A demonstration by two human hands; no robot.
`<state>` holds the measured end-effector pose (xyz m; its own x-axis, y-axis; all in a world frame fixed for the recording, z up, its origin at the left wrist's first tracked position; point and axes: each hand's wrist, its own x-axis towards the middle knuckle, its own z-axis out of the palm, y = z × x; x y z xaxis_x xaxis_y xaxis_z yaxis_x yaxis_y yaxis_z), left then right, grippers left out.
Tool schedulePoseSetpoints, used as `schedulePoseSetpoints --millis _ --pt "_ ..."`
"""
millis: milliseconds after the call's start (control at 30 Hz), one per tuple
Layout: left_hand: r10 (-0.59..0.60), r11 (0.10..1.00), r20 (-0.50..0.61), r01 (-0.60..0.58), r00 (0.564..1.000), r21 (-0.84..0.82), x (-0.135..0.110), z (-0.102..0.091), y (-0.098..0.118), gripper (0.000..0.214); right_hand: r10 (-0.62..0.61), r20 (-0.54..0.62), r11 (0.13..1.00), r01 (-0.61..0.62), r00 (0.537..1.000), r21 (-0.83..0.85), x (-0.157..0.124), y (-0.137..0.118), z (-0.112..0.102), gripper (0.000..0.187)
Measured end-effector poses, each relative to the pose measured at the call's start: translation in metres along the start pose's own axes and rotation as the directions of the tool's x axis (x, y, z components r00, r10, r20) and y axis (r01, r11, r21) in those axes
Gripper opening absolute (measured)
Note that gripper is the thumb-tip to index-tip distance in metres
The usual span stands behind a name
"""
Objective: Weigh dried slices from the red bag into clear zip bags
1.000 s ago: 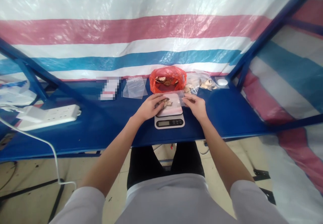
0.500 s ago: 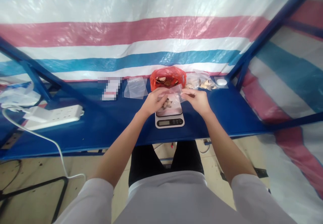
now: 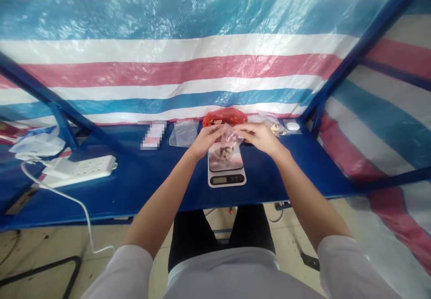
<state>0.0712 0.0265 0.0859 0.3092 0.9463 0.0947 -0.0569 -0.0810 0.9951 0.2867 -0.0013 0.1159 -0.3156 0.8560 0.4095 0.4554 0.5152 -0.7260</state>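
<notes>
We pinched the clear bag (image 3: 233, 136) near its top, left hand (image 3: 208, 139) and right hand (image 3: 261, 134) gripping opposite edges. Its pale and dark pieces (image 3: 225, 153) hung low over the scale (image 3: 227, 180) on the tabletop (image 3: 151, 178); contact we couldn't tell. We were apparently working the bag's mouth, which called for an even, firm pinch next.

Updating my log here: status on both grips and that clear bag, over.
Left grip and right grip: both pinching upper part of clear bag. Brownish pieces inside, over scale; contact unclear. Red bag close behind, nothing seen blocking.
</notes>
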Motion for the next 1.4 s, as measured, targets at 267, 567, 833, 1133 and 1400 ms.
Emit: schedulePoseSetpoints --millis 267,567,833,1133,1400 --pt "-0.060 0.973 -0.053 0.047 0.997 -0.224 -0.013 0.006 -0.009 0.031 0.058 -0.219 0.941 0.020 0.974 0.339 -0.004 0.027 0.020 0.024" --pt "-0.001 0.976 -0.113 -0.023 0.994 -0.216 -0.014 -0.003 -0.026 0.032 0.488 -0.038 0.624 -0.319 0.872 0.713 0.005 0.061 0.062 0.044" --pt "-0.071 0.957 -0.185 0.015 0.980 -0.291 -0.004 -0.011 -0.039 0.032 0.529 0.025 0.535 -0.356 0.848 0.766 0.009 0.080 0.077 0.040" --pt "-0.011 0.953 -0.297 -0.080 0.955 -0.293 0.009 -0.010 -0.054 0.027 0.549 -0.027 0.520 -0.316 0.835 0.794 0.014 0.080 0.075 0.036" --pt "0.023 0.957 -0.362 -0.125 0.932 -0.261 0.003 -0.017 -0.065 0.023 0.516 -0.029 0.627 -0.354 0.856 0.694 0.008 0.083 0.081 0.036"
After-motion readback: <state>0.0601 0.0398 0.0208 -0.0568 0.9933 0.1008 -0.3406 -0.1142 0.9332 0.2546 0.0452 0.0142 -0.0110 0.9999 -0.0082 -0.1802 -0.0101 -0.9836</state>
